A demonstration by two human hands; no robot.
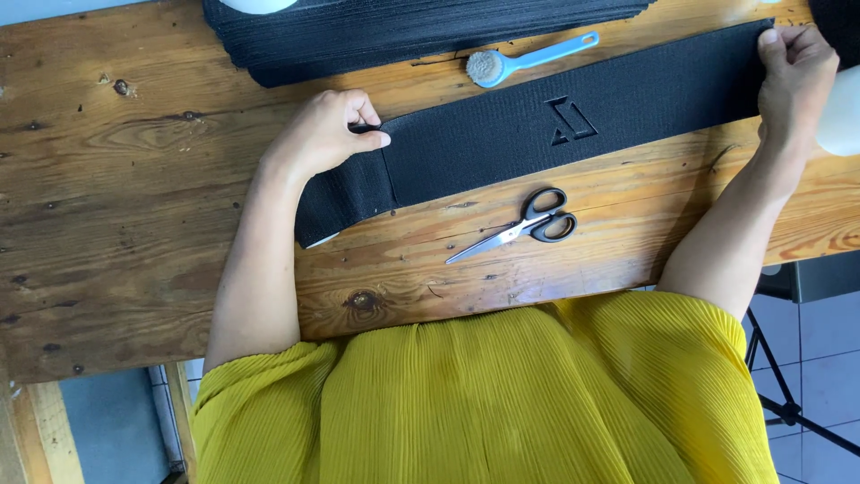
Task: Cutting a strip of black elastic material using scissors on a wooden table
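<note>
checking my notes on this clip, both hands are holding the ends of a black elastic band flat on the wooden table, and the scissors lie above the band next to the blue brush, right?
Not quite. In the head view the scissors lie below the black elastic band, on the person's side of it. Only the blue brush lies beyond the band. The left hand and right hand do hold it on the wooden table.

Black-handled steel scissors point(524, 226) lying closed on worn wooden plank table point(116, 179). Light-blue plastic brush with pale bristles point(524, 59) near far edge, beside stack of black fabric strips point(394, 31). Grey tiled floor point(820, 341) at right.
</note>
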